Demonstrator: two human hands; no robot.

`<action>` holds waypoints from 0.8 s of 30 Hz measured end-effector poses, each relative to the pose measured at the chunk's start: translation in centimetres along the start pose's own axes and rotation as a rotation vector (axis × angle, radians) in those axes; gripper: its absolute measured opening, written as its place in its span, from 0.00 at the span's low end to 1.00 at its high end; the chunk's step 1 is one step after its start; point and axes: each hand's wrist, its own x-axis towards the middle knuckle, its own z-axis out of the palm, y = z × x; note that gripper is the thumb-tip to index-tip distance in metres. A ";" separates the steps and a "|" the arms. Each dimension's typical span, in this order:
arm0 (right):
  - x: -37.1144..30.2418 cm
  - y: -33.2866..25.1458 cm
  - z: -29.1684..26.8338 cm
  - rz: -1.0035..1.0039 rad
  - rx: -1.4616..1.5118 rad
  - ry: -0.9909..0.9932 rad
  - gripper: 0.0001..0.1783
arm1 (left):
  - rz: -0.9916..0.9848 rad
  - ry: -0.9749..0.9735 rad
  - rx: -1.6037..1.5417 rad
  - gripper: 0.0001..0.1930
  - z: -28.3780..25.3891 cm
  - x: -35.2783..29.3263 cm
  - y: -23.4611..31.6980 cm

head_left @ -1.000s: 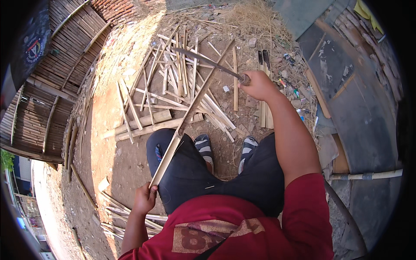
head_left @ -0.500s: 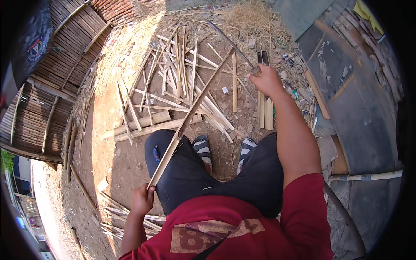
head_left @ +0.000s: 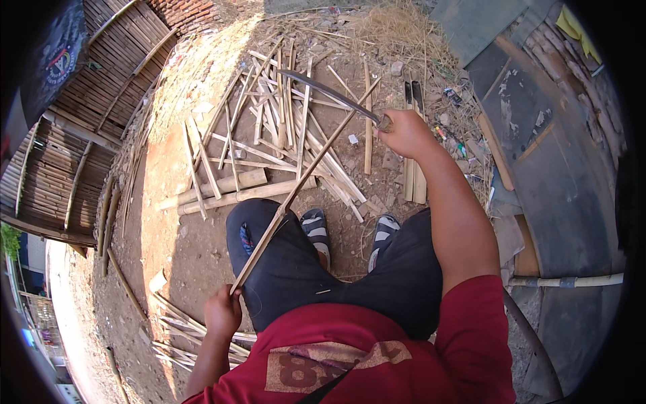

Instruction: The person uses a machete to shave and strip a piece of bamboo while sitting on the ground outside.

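Note:
My left hand [head_left: 223, 312] is closed round the near end of a long bamboo strip [head_left: 299, 182], beside my thigh. The strip slants up and away to the right across my knee, with a node partway along it. My right hand [head_left: 406, 132] grips the handle of a machete [head_left: 330, 92]. Its dark, slightly curved blade points to the far left and crosses over the strip close to the strip's far end. Whether blade and strip touch, I cannot tell.
Split bamboo strips [head_left: 269, 128] lie heaped on the dirt ahead, beside thicker bamboo pieces [head_left: 235, 195]. More strips [head_left: 182, 330] lie at my left. Halved bamboo lengths [head_left: 414, 178] rest right of my feet. Dark boards [head_left: 538, 148] line the right; a bamboo-slat structure [head_left: 108, 74] stands left.
The machete has swung leftward, its blade now lying across the strip's far part. In my left hand the strip has rolled, showing a narrower side, and its far end has shifted slightly right.

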 end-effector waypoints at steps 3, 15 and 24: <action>-0.8 -1.6 1.2 -0.175 -0.150 -0.092 0.23 | -0.061 0.040 0.082 0.05 0.8 -0.9 0.4; -1.6 -3.0 0.4 -0.149 -0.109 -0.293 0.26 | -0.076 0.143 0.144 0.04 3.0 -1.6 0.3; -0.5 0.4 -1.7 0.149 0.097 -0.072 0.28 | -0.045 0.150 0.136 0.03 3.0 -1.4 -0.3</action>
